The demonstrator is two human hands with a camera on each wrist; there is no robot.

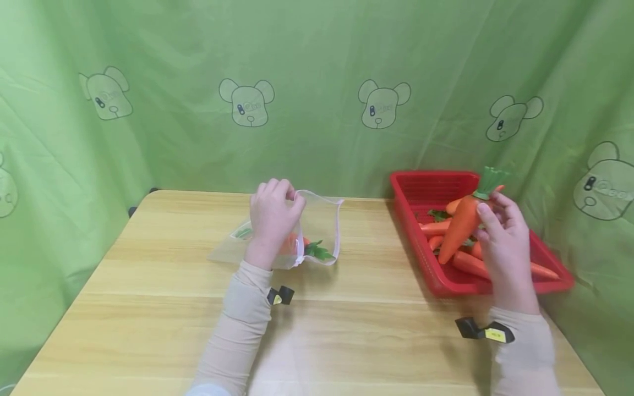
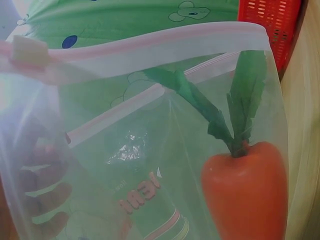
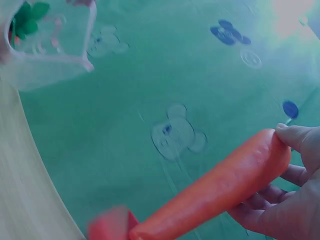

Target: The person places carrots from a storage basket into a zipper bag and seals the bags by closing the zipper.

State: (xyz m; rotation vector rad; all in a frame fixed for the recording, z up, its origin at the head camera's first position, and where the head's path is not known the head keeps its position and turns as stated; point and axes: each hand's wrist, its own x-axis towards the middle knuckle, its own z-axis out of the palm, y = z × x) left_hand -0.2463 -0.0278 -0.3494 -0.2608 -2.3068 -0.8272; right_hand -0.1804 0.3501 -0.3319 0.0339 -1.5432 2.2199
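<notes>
Two hands busy: left hand [image 1: 271, 220] pinches zip bag [image 1: 324, 231] rim; right hand [image 1: 505, 242] grips carrot [image 1: 460, 223] above red basket [image 1: 431, 184].

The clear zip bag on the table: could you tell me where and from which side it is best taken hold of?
Judging by its pose, grip the clear zip bag at its stiff zipper rim, from above. The mouth stands open toward the red basket, and the left hand already pinches the rim's near-left edge. The film below looks limp, weighted by a carrot inside, so it would likely sag.
</notes>
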